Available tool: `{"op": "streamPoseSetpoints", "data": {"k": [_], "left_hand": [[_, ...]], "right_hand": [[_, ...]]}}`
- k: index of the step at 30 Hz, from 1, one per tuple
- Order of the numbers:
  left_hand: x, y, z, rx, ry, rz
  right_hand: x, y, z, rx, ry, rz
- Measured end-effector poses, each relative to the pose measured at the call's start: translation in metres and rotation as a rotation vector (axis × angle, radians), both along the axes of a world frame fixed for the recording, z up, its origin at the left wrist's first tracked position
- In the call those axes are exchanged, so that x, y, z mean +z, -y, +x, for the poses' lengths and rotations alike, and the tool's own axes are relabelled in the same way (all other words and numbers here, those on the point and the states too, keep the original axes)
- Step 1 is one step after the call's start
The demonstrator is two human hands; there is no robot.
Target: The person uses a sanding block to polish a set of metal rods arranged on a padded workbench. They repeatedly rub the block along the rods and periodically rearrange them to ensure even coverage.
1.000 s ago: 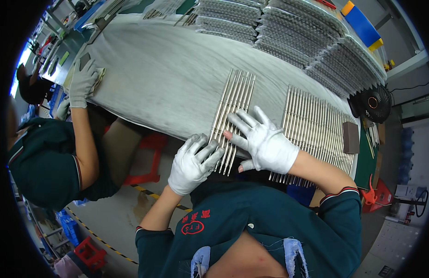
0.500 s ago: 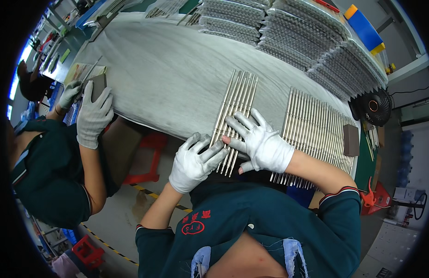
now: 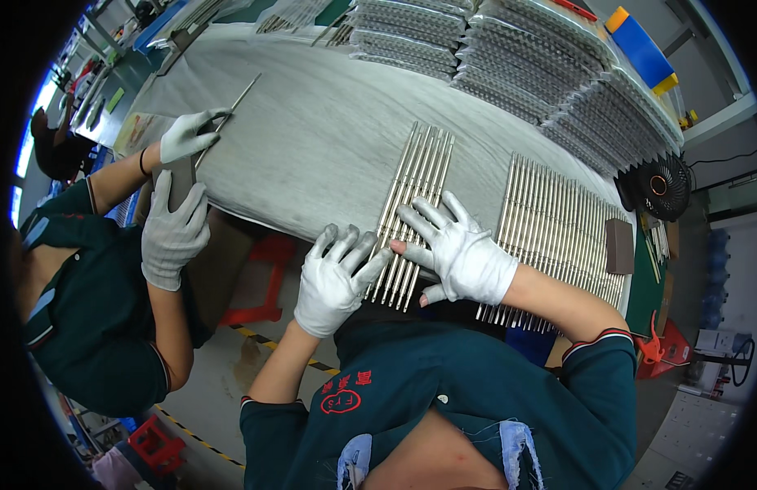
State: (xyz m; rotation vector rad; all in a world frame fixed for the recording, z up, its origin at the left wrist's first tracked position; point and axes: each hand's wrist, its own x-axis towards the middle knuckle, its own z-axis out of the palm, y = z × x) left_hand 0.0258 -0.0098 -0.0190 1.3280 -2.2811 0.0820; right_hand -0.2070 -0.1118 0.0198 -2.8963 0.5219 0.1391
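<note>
In front of me, several slim silvery metal rods lie side by side on the pale cloth-covered table, their near ends reaching past its edge. My right hand, in a white glove with bare thumb and fingertip showing, lies spread across these rods. Beside their left side, my left hand has its gloved fingers apart, greyish at the tips; the thumb side comes close to the rods, and whether it touches them I cannot tell. A wider row of similar rods lies right of my right hand, with a dark brown block on it.
Stacks of bubble-wrapped trays or sheets fill the far right. A small black fan and a blue bin stand beyond. At left, a co-worker's gloved hands hold a grey block and a thin rod.
My left hand has drawn slightly left, off the rods, with its fingers raised more. My right hand has stayed put. The co-worker's rod has swung out over the table.
</note>
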Motion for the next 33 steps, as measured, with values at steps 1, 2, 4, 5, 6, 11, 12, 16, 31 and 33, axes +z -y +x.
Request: {"op": "streamPoseSetpoints", "data": {"k": [1,2,4,5,6,11,12,16,31,33], "left_hand": [[0.000,0.000,0.000,-0.002,-0.004,0.001],[-0.001,0.000,0.000,0.011,-0.008,-0.006],[-0.003,-0.001,0.000,0.036,-0.019,-0.021],[-0.006,-0.001,0.001,0.052,-0.024,-0.022],[-0.009,-0.001,0.001,0.068,-0.030,-0.024],[-0.005,0.001,0.002,0.055,0.009,-0.009],[-0.003,0.001,0.002,0.048,0.013,-0.007],[-0.005,0.001,0.003,0.042,0.018,-0.019],[-0.018,-0.019,0.022,0.237,-0.213,-0.122],[-0.018,-0.027,0.023,0.230,-0.226,-0.092]], "right_hand": [[0.000,0.000,0.000,0.000,-0.002,-0.001],[0.000,0.000,0.000,0.000,-0.003,-0.001],[0.000,0.000,0.000,-0.002,-0.007,-0.001],[0.000,0.000,0.000,-0.003,-0.010,-0.001],[0.000,0.000,0.000,-0.005,-0.013,0.000],[0.000,0.000,0.000,-0.001,-0.008,0.003],[-0.001,0.000,0.000,0.000,-0.002,0.003],[0.001,-0.001,0.001,-0.003,-0.022,0.001],[0.011,-0.008,-0.010,0.033,0.047,0.034],[0.015,-0.007,-0.015,-0.032,0.019,0.021]]}}
